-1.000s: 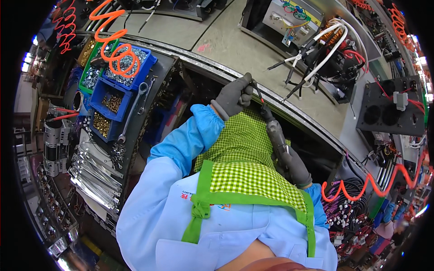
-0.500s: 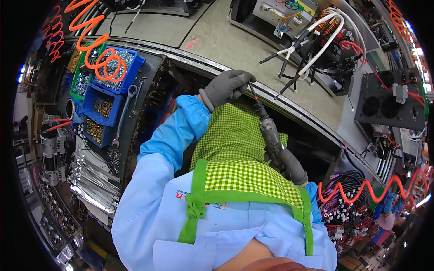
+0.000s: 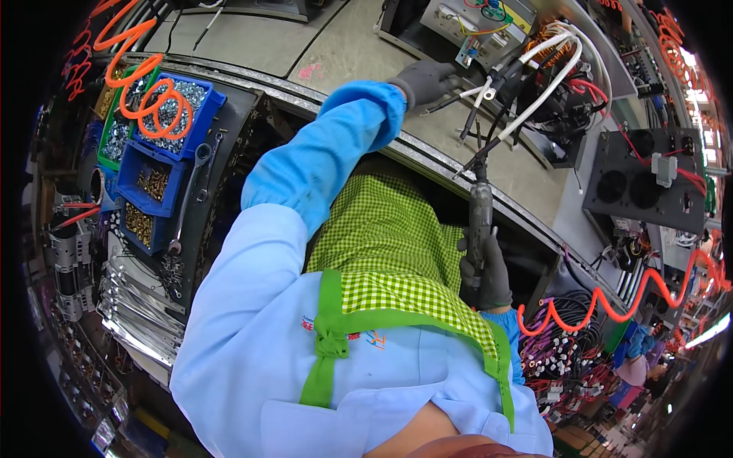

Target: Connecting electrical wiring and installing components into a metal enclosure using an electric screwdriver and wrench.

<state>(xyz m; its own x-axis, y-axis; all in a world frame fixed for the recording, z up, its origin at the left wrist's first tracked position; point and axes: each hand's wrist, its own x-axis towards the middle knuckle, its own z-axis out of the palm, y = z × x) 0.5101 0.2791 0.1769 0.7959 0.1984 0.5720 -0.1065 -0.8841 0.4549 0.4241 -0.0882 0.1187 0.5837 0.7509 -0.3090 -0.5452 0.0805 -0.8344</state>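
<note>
My right hand [image 3: 491, 271], in a dark grey glove, is closed around a grey powered screwdriver [image 3: 480, 206]. Its bit points away from me, over the bench edge toward the cable ends. My left hand [image 3: 424, 82], gloved alike, reaches over the bench with fingers stretched out; its fingertips are beside the electrical unit [image 3: 489, 34]. Whether they touch anything is hard to see. Thick white cables [image 3: 546, 107] with black sleeved ends hang out of that unit, just right of the left hand. A copper-wound coil [image 3: 556, 44] sits behind them.
At left stand blue bins [image 3: 179, 114] of screws and brass fasteners, beside a combination wrench [image 3: 192, 195]. Orange coiled hoses [image 3: 122, 72] hang there, and another coiled hose [image 3: 603, 309] at right. A black fan panel [image 3: 643, 175] stands right. Wire bundles [image 3: 569, 343] lie below it.
My left hand has moved from the bench edge near the bit, forward and right toward the unit. The screwdriver in my right hand has swung more upright and shifted slightly right.
</note>
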